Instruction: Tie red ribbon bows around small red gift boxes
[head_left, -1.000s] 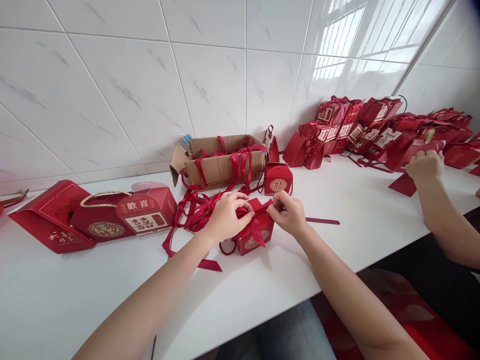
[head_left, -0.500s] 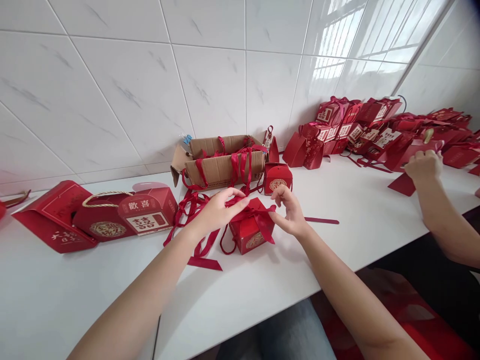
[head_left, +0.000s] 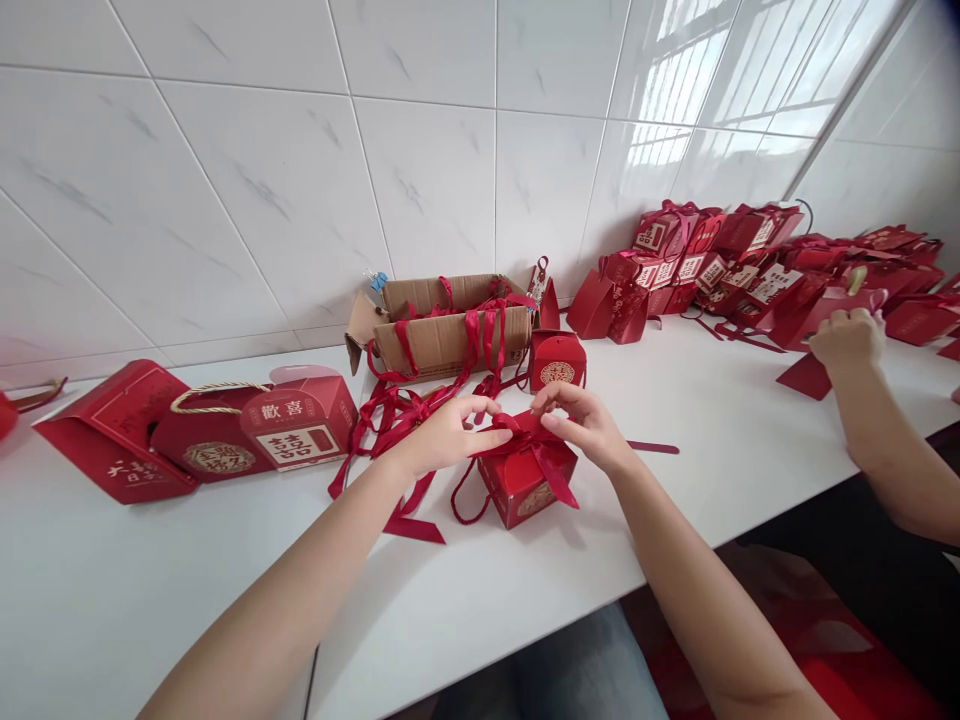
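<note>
1. On the white table [head_left: 720, 400], in front of the person, a small red box [head_left: 517, 490] sits upright with a round gold print on its near side.
2. Across its top lies a red ribbon [head_left: 555, 472] looped like a bow, one tail hanging over the near side.
3. At the box's left, a dark red cord [head_left: 459, 512] curves down to the table.
4. The left hand [head_left: 450, 436] is at the top left of the box, thumb and fingers bent toward the ribbon; I cannot tell whether they pinch it.
5. The right hand [head_left: 589, 425] is at the top right, fingers curled with their tips by the bow; its grip cannot be told either.
6. Loose ribbons [head_left: 386, 420] lie behind the left hand, and more hang from a cardboard box [head_left: 450, 342] near the wall.
7. Another small box [head_left: 559, 360] stands just behind the right hand.
8. Far right, a co-worker's hand [head_left: 849, 345] is near piled red boxes [head_left: 675, 265].
</note>
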